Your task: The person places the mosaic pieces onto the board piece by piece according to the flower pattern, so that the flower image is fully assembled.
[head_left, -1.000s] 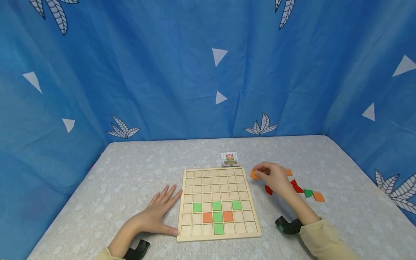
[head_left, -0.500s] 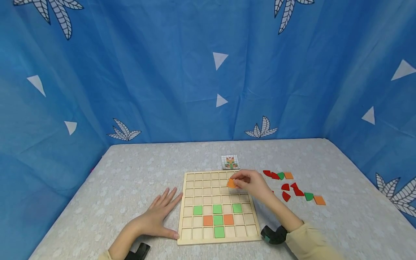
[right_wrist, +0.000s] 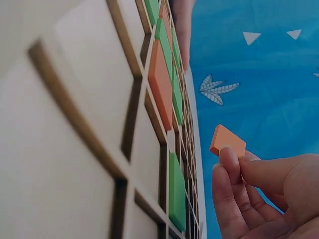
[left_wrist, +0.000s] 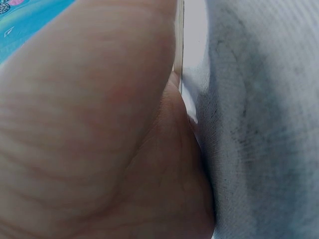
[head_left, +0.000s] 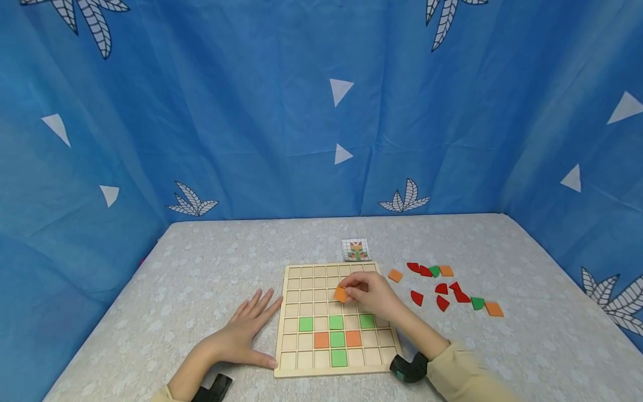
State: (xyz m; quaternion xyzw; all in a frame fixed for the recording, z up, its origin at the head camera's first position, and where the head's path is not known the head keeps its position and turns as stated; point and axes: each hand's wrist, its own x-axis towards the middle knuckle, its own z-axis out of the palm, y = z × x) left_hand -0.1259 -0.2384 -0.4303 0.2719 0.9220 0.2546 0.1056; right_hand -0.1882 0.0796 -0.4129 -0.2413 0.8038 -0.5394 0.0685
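Observation:
A wooden grid board (head_left: 305, 296) lies on the table with several green tiles (head_left: 336, 322) and two orange tiles (head_left: 354, 339) in its lower cells. Above its middle my right hand (head_left: 370, 290) pinches an orange square tile (head_left: 340, 294) between thumb and fingertips; the right wrist view shows this tile (right_wrist: 230, 139) held clear of the board. My left hand (head_left: 240, 335) lies flat on the table with fingers spread, its thumb and fingertips at the board's left edge. Only a blurred part of the left palm (left_wrist: 89, 109) fills the left wrist view.
Right of the board lie loose red quarter-round pieces (head_left: 417, 298), green pieces (head_left: 478, 303) and orange squares (head_left: 494, 309). A small pattern card (head_left: 355, 249) sits just behind the board. A blue curtain (head_left: 281, 111) stands beyond the table.
From right of the board, my right hand has carried the orange tile left to above the board's middle. The loose pieces it covered now show. The left hand stays in place.

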